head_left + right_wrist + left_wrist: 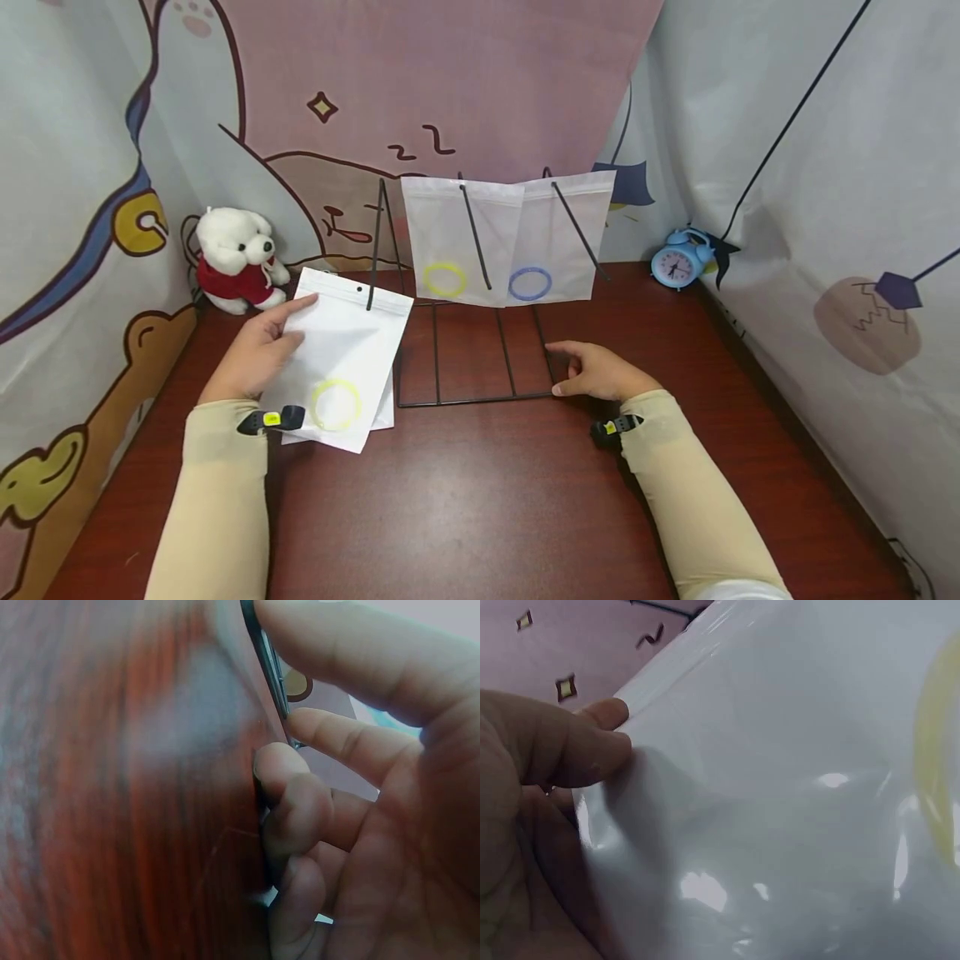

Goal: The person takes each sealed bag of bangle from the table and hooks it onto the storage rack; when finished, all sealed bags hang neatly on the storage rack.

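My left hand [255, 354] pinches the left edge of a white zip bag [337, 342] between thumb and fingers. A yellow ring shows low on this bag. Its small punched hole sits just left of the tip of the leftmost prong of a black wire display rack [472, 402], and the prong crosses in front of the bag's top. With thumb and index finger, my right hand [603, 373] grips the rack's front right corner at the base. In the left wrist view the pinched bag [765, 780] fills most of the picture.
Two white bags hang on the other prongs, one with a yellow ring [445, 280], one with a blue ring [530, 284]. Another white bag [386, 408] lies partly under the held one. A plush bear [236, 258] and blue alarm clock [678, 260] stand at the back.
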`<state>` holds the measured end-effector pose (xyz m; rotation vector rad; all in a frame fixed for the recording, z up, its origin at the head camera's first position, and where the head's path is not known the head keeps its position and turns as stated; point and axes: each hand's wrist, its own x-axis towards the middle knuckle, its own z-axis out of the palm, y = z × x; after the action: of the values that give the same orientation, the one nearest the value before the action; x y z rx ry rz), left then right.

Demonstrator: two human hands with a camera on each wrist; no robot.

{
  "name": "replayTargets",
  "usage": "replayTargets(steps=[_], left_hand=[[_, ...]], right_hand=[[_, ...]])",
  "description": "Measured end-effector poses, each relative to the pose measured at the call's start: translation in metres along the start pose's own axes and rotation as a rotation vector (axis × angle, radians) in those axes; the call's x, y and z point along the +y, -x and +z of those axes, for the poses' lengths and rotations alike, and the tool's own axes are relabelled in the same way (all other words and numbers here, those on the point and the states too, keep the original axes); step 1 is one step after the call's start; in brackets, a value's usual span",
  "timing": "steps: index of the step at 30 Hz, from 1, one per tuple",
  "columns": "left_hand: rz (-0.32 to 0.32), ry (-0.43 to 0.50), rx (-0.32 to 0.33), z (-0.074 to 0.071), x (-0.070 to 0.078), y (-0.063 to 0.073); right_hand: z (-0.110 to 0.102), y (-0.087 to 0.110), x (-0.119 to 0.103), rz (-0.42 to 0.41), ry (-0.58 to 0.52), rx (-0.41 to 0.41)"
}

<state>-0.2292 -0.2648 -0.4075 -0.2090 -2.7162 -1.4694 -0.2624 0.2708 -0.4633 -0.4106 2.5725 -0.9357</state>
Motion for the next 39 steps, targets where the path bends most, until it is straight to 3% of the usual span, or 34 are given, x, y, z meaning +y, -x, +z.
replayTargets(steps=[6, 11, 14, 18, 24, 28, 39], left_hand=[[0.062, -0.032, 0.024, 0.0, 0.017, 0.007], [0.095, -0.002, 0.028, 0.001, 0.029, 0.013], [0.158, 0.029, 0.023, 0.0, 0.035, 0.018], [0.258, 0.118, -0.011, -0.003, 0.045, 0.025], [0.282, 0.239, -0.087, -0.007, 0.056, 0.033], [0.309, 0.319, -0.1, -0.008, 0.059, 0.036], [0.454, 0.552, -0.153, -0.007, 0.065, 0.04]], right_hand=[[0.001, -0.001, 0.001, 0.007, -0.001, 0.0], [0.001, -0.001, 0.001, 0.009, -0.003, 0.0], [0.001, -0.002, 0.002, 0.007, 0.001, 0.001], [0.0, -0.002, 0.003, -0.003, 0.001, -0.001], [0.001, -0.001, 0.002, -0.001, 0.0, -0.001], [0.001, -0.001, 0.001, 0.004, 0.002, -0.001], [0.001, -0.002, 0.004, 0.007, 0.001, -0.001]])
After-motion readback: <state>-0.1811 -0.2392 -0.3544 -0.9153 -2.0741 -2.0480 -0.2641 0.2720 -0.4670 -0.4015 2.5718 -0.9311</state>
